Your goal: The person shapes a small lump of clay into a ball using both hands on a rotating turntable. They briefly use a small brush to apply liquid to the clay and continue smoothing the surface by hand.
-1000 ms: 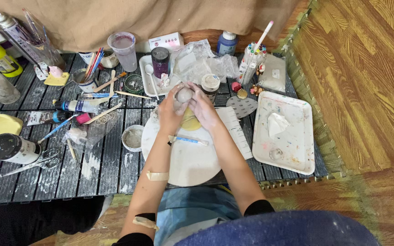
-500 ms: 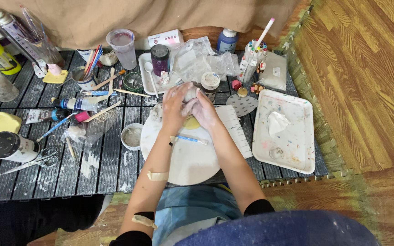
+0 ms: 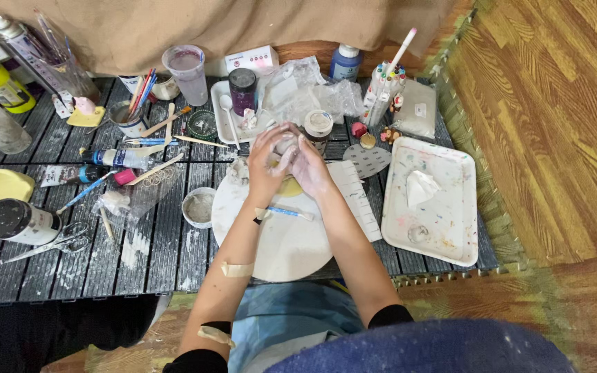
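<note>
Both my hands are cupped together around a small pale lump of clay, held above the far edge of a round white work board. My left hand wraps the lump from the left and my right hand presses it from the right. Most of the lump is hidden by my fingers. Under my wrists a blue-handled tool lies on the board, next to a flat yellow piece. Adhesive plasters are stuck on my left forearm.
A white tray with a crumpled tissue lies at the right. A small bowl of slip sits left of the board. Scissors, brushes in a cup, paint tubes, jars, bottles and plastic bags crowd the dark slatted table.
My hands have closed tighter around the lump and shifted slightly, so less of it shows than one second ago. Nothing else has moved.
</note>
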